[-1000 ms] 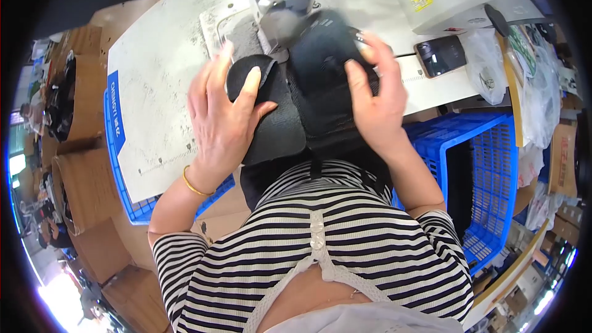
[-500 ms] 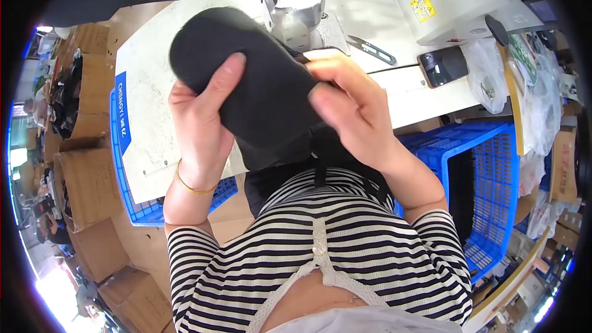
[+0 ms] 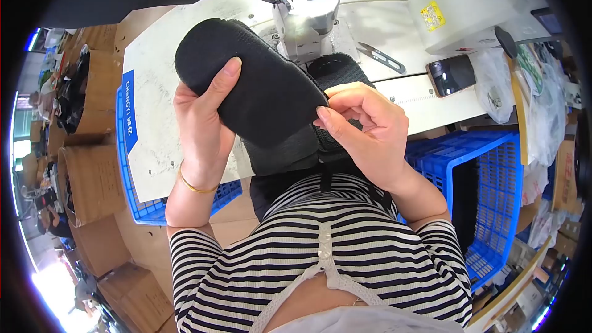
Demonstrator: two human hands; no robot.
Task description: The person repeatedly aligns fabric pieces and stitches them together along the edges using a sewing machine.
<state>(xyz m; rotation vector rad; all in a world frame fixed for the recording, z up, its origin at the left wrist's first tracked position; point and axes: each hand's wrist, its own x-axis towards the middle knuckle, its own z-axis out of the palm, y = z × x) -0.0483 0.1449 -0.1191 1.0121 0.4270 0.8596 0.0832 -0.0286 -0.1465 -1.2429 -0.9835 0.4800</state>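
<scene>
My left hand (image 3: 202,108) grips a black sole-shaped fabric piece (image 3: 262,95), its thumb lying on the upper face and its fingers underneath. My right hand (image 3: 370,129) pinches the edge of the same piece near its lower right corner, thumb against the fingers. Behind my right hand, a similar black mesh-textured piece (image 3: 339,69) rests at the table edge. Below the held piece, another black piece (image 3: 280,155) sits near my lap, partly covered.
A sewing machine (image 3: 305,28) stands just beyond the held piece on the white table (image 3: 157,55). Thread snips (image 3: 382,58), a phone (image 3: 451,76) and a plastic bag (image 3: 495,83) lie to the right. Blue baskets (image 3: 453,148) flank the table, with cardboard boxes (image 3: 92,179) at left.
My right hand has gone from a blurred motion at the edge to a steady pinch there. The view has shifted slightly, and the black piece by the machine shows more fully.
</scene>
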